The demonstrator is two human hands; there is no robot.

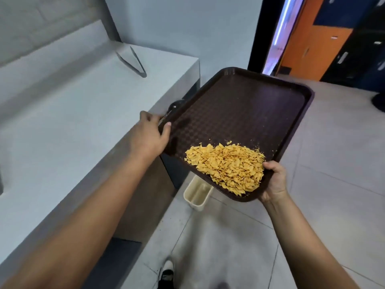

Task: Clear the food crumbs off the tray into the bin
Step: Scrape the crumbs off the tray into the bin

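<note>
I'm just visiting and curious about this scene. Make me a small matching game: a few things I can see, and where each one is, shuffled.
Things:
1. crumbs
2. bin
3. tongs
4. left hand

Places:
A. lying on the grey counter
B. gripping the tray's left edge
C. heaped in the tray's near corner
D. standing on the floor below the tray

Pairs: 1-C, 2-D, 3-A, 4-B
</note>
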